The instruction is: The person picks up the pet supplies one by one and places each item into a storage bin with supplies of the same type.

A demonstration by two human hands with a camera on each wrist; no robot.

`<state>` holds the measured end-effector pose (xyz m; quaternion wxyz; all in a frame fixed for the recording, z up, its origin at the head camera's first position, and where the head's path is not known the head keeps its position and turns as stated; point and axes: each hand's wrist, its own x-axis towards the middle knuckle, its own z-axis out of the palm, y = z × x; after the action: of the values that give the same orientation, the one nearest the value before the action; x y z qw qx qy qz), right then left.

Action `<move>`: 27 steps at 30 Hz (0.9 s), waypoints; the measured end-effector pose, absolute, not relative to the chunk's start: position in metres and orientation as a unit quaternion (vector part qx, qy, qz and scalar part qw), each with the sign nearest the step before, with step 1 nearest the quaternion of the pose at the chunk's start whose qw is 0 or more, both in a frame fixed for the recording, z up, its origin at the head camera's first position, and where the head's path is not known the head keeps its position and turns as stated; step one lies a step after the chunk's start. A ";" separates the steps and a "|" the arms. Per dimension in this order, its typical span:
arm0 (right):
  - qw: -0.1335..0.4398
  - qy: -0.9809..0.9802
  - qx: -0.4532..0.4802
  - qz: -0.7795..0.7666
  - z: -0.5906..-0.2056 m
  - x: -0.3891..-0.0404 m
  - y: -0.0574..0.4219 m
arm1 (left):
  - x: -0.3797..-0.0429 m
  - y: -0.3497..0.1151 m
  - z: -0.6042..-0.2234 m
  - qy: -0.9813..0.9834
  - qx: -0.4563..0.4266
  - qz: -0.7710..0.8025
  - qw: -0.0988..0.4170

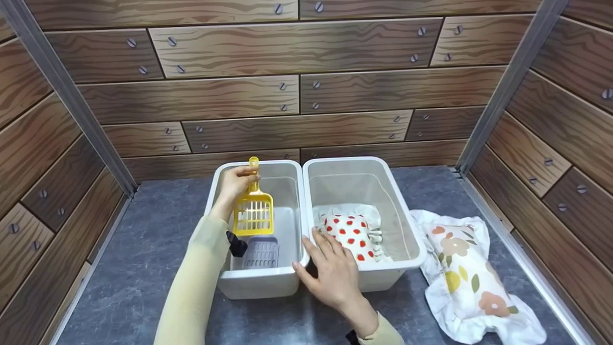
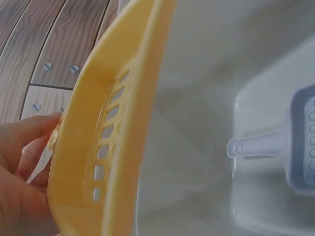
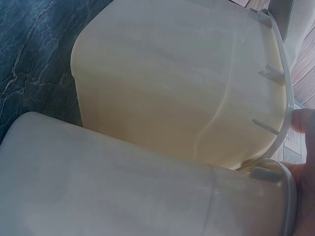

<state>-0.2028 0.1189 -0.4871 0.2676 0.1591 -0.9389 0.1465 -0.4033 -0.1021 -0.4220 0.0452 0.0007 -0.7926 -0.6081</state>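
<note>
My left hand (image 1: 237, 182) pinches the handle of a yellow slotted litter scoop (image 1: 254, 215), held upright inside the left white bin (image 1: 287, 274). In the left wrist view the fingers (image 2: 29, 130) are at the near side of the scoop, whose slots face the bin. A second, grey-purple litter scoop (image 1: 261, 251) lies on the bin's floor. My right hand (image 1: 333, 273), fingers spread and fairly straight, rests on the near rims where the two bins meet. The right white bin (image 1: 407, 262) holds a white pillow with red strawberry-like spots (image 1: 349, 235).
A white floral pillow with ruffled edges (image 1: 469, 273) lies on the dark marbled floor (image 1: 139, 268), right of the bins. Wood-patterned walls (image 1: 239, 100) with grey metal corner posts enclose the back and both sides.
</note>
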 end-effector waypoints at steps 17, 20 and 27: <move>0.273 -0.937 0.162 0.145 -0.488 -0.203 0.119 | -0.405 -0.099 -0.438 -0.808 -0.010 -0.589 0.033; 0.279 -0.935 0.164 0.147 -0.488 -0.203 0.119 | -0.404 -0.098 -0.440 -0.822 -0.004 -0.569 0.039; 0.284 -0.933 0.165 0.151 -0.488 -0.203 0.119 | -0.405 -0.096 -0.444 -0.834 0.010 -0.552 0.025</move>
<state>-0.2033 0.1190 -0.4878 0.2837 0.1647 -0.9325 0.1509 -0.4051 -0.0957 -0.4442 0.0254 0.0095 -0.8335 -0.5518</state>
